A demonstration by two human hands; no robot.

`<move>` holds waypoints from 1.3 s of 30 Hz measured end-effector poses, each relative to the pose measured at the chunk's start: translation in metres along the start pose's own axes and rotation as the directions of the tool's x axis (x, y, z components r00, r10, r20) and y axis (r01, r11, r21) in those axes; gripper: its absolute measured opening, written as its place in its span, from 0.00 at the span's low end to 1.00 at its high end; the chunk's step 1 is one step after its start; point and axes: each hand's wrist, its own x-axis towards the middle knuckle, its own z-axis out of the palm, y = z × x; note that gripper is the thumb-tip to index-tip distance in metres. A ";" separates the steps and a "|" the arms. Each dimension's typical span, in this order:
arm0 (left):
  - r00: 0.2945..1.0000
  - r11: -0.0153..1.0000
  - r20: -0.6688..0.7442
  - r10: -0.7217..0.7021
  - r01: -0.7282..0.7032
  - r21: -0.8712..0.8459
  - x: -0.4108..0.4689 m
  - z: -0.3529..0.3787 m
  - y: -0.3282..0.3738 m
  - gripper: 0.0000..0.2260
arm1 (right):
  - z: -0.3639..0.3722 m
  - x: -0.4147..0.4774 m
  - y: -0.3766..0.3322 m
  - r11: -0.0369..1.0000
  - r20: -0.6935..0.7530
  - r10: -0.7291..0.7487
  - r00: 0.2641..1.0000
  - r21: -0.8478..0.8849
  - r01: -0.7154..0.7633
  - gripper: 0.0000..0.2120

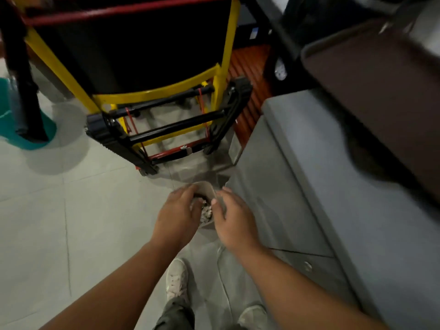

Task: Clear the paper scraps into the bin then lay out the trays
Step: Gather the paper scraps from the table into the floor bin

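Left hand (177, 215) is dipped into the grey bin (206, 189) on the floor, fingers curled over the paper scraps (206, 213) inside. Right hand (234, 222) is loosely curled at the rim. Whether anything's gripped can't be told.

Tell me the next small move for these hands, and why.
The left hand and right hand hang directly over the bin, curled, with paper scraps already inside. Probably spread the fingers so anything held drops in.

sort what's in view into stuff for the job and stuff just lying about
for the job: bin, paper scraps in it, brown tray at top right, left hand, right hand
lying about: yellow trolley, teal tub
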 end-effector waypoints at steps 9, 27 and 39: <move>0.966 0.973 -0.117 0.232 -0.232 0.015 -0.042 -0.111 0.202 0.18 | -0.200 -0.069 -0.092 0.974 -0.250 -0.205 0.946 0.042 0.222 0.20; 0.703 0.718 0.159 0.693 -0.693 -0.066 -0.123 0.010 0.431 0.16 | -0.377 -0.259 0.052 0.985 -0.635 0.171 0.753 0.109 -0.132 0.19; 0.270 0.404 0.510 0.817 -0.899 -0.172 -0.146 0.116 0.496 0.22 | -0.390 -0.327 0.118 0.854 -0.752 0.460 0.471 0.230 -0.467 0.19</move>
